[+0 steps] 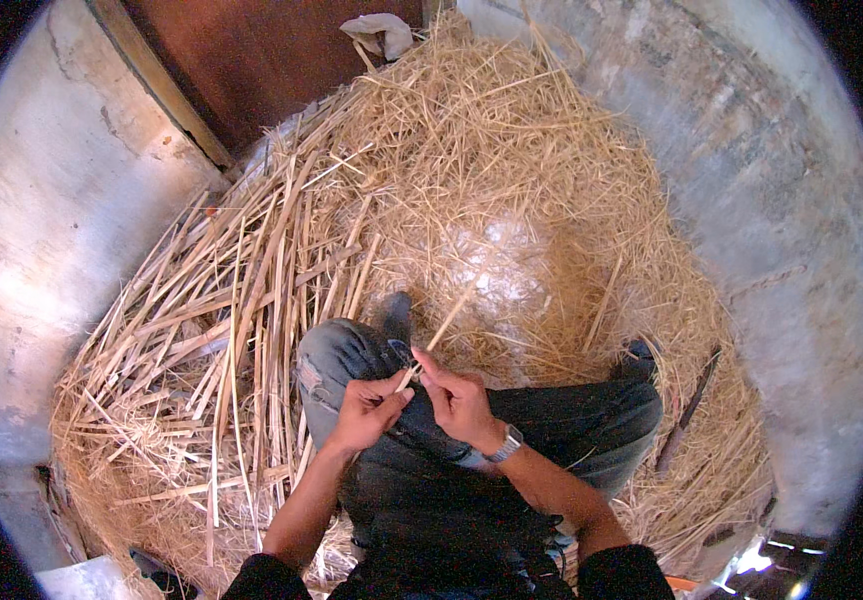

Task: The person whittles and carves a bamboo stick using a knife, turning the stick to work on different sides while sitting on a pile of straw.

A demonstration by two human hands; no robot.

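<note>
Above my lap, my left hand (369,412) is closed with thumb and fingers pinching the near end of a thin, pale bamboo strip (450,320). Close beside it, my right hand (461,404) has its fingers closed around the same strip, a little farther along. From between the hands the strip slants away, up and to the right, over the shavings. A small dark edge shows near the right fingertips; whether it is a blade cannot be made out. A metal watch is on my right wrist.
Many long split strips (251,290) lie heaped at my left. A broad mound of curly shavings (491,130) spreads ahead and right. A long dark blade-like thing (686,415) rests right of my knee. Pale walls (751,180) and a brown door (241,60) enclose the spot.
</note>
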